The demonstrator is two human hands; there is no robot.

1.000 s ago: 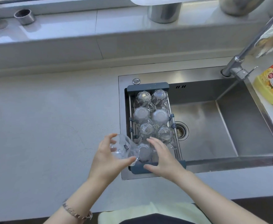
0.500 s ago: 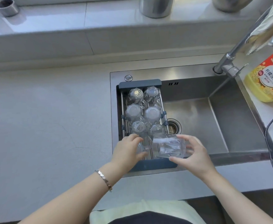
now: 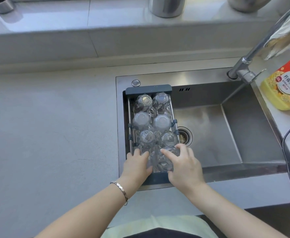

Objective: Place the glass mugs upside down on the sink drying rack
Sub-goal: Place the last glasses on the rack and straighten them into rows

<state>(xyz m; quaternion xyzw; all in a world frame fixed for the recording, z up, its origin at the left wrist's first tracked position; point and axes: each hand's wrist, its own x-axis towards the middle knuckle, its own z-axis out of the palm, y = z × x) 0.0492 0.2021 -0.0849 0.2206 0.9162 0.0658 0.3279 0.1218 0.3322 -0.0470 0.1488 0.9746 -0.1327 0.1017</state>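
Filling the last near row of the drying rack (image 3: 148, 88), a glass mug (image 3: 163, 158) was gripped around its side by the right hand (image 3: 183, 164), fingers curled on it, apparently so it could be seated base-up. The left hand (image 3: 137, 164) was pressed against a neighbouring mug, though its grasp could not be told. Six inverted mugs (image 3: 142, 120) were packed just beyond, leaving little room. The faucet (image 3: 254, 54) and detergent bottle (image 3: 285, 86) were set well apart.
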